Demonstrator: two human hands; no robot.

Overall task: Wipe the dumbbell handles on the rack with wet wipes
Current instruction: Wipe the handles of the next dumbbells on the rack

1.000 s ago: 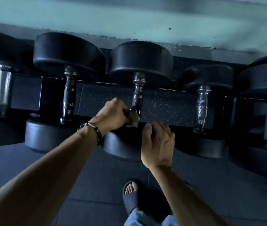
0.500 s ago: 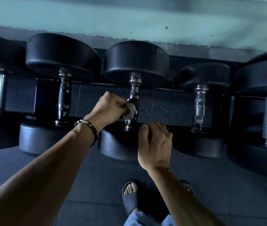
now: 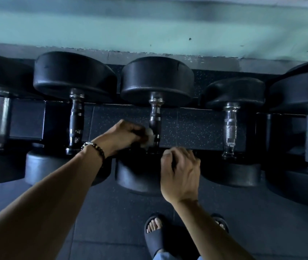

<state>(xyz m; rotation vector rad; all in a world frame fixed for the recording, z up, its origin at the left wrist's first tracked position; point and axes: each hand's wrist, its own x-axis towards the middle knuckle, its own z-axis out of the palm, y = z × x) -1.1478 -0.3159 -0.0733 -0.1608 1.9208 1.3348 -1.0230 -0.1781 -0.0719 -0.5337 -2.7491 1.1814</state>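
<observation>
The left hand [image 3: 123, 135] pinches the wet wipe [image 3: 149, 136] against the middle dumbbell's handle [image 3: 155, 119], near its lower end; the right hand [image 3: 180, 172], fingers curled, braces its front head. Wrap fully, stroke the whole handle.

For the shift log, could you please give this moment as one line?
left hand: wipe on middle dumbbell handle | right hand: on its near weight
</observation>
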